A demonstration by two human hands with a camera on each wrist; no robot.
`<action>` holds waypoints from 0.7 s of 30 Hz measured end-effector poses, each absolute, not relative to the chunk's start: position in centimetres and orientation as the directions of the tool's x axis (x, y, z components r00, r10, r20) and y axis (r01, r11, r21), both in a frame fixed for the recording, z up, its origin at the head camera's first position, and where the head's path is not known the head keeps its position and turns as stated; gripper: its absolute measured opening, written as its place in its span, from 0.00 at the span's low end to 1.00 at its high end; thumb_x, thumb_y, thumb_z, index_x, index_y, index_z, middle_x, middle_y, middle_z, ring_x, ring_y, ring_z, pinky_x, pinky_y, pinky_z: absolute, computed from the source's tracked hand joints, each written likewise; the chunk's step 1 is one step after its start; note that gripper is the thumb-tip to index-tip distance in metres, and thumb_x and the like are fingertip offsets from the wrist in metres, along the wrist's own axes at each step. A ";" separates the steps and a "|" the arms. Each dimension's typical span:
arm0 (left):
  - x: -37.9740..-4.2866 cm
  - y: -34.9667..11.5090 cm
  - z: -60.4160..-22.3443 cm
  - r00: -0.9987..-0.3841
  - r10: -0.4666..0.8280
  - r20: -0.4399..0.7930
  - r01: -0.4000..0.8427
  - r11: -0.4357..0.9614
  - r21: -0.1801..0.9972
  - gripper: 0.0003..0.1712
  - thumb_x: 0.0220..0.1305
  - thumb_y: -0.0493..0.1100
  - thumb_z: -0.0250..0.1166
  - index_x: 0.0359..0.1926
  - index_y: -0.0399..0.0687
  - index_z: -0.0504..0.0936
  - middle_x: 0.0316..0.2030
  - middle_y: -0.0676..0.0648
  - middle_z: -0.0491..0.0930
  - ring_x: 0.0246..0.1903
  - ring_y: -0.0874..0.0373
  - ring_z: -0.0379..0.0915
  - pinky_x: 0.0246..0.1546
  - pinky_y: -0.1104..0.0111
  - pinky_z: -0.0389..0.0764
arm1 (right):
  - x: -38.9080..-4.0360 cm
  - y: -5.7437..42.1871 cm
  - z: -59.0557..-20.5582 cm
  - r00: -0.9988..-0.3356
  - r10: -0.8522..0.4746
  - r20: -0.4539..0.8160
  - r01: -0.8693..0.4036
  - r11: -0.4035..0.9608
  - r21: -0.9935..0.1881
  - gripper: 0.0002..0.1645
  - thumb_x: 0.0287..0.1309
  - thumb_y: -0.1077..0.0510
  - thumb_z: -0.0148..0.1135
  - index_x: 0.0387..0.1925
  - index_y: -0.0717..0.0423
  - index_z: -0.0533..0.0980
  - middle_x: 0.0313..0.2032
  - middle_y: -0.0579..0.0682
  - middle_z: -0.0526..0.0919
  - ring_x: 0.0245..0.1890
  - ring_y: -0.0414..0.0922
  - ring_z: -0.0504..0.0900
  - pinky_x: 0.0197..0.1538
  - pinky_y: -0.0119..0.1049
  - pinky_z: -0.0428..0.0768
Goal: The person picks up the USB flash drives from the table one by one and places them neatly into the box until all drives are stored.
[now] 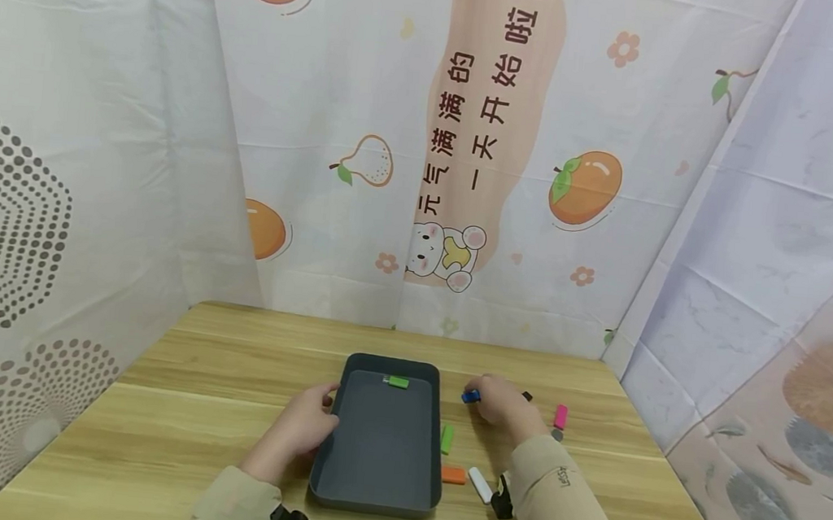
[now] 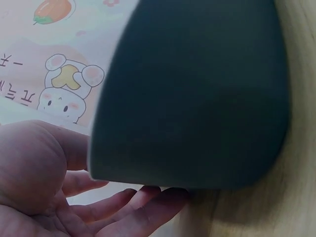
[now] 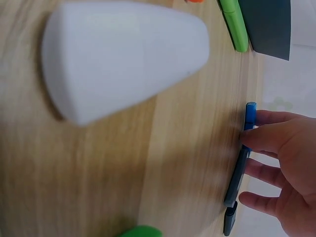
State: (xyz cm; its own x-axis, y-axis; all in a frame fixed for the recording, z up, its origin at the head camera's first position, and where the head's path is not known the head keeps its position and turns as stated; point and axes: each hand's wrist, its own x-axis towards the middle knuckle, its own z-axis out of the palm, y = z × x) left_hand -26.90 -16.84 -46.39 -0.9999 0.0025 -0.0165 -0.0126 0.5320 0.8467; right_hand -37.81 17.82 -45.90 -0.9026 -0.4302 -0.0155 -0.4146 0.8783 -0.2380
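A dark grey tray (image 1: 381, 445) stands on the table, holding a green USB flash drive (image 1: 398, 382) near its far end. At the tray's left side, my left hand (image 1: 307, 421) grips the wall, the thumb reaching over the rim. In the left wrist view the tray's wall (image 2: 197, 98) fills much of the picture, and part of the thumb is hidden behind it. Right of the tray, my right hand (image 1: 497, 401) pinches a blue USB flash drive (image 1: 471, 396) between thumb and forefinger, close to the tabletop. A black flash drive (image 3: 237, 177) lies under the other fingers in the right wrist view.
Between tray and right arm lie a green flash drive (image 1: 447, 439), an orange one (image 1: 453, 475) and a white one (image 1: 479, 485). Farther right is a pink flash drive (image 1: 561, 417). Printed curtains (image 1: 326, 285) hang behind the wooden table (image 1: 232, 360).
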 end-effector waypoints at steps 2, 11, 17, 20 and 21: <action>-27.0 -16.8 -46.4 -1.000 0.002 -0.019 -0.015 0.531 0.847 0.37 0.59 0.28 0.58 0.72 0.36 0.68 0.57 0.29 0.75 0.40 0.46 0.79 0.19 0.61 0.81 | -37.8 17.8 -45.9 -0.906 -0.424 -0.017 -0.408 0.882 -0.237 0.16 0.66 0.68 0.61 0.51 0.53 0.85 0.49 0.55 0.85 0.54 0.58 0.81 0.59 0.55 0.78; -27.3 -16.7 -46.8 -0.999 0.012 -0.041 -0.030 0.500 0.866 0.38 0.59 0.27 0.56 0.73 0.35 0.67 0.55 0.31 0.77 0.36 0.48 0.79 0.15 0.60 0.81 | -37.9 17.8 -46.1 -0.908 -0.420 -0.007 -0.405 0.881 -0.243 0.15 0.66 0.68 0.61 0.47 0.51 0.85 0.46 0.53 0.85 0.50 0.55 0.81 0.57 0.54 0.79; -27.3 -16.7 -46.9 -0.999 0.016 -0.048 -0.034 0.496 0.868 0.38 0.60 0.27 0.56 0.73 0.35 0.66 0.55 0.31 0.76 0.33 0.49 0.79 0.15 0.59 0.80 | -37.7 17.8 -45.9 -0.908 -0.418 -0.012 -0.404 0.884 -0.237 0.15 0.66 0.69 0.61 0.47 0.51 0.85 0.45 0.53 0.84 0.49 0.54 0.81 0.57 0.54 0.79; -27.3 -16.8 -46.8 -0.999 0.020 -0.048 -0.032 0.491 0.870 0.38 0.60 0.27 0.56 0.73 0.35 0.66 0.55 0.31 0.76 0.33 0.48 0.79 0.14 0.59 0.80 | -37.7 17.8 -45.8 -0.910 -0.414 -0.013 -0.398 0.884 -0.245 0.15 0.67 0.68 0.60 0.47 0.50 0.85 0.46 0.53 0.84 0.49 0.54 0.81 0.57 0.54 0.79; -27.3 -16.8 -46.8 -0.999 0.021 -0.049 -0.033 0.489 0.872 0.37 0.60 0.27 0.55 0.73 0.35 0.66 0.55 0.31 0.77 0.33 0.48 0.79 0.14 0.59 0.80 | -37.6 17.8 -45.8 -0.911 -0.413 -0.012 -0.397 0.884 -0.248 0.15 0.67 0.68 0.60 0.47 0.50 0.85 0.46 0.53 0.84 0.49 0.54 0.81 0.57 0.54 0.79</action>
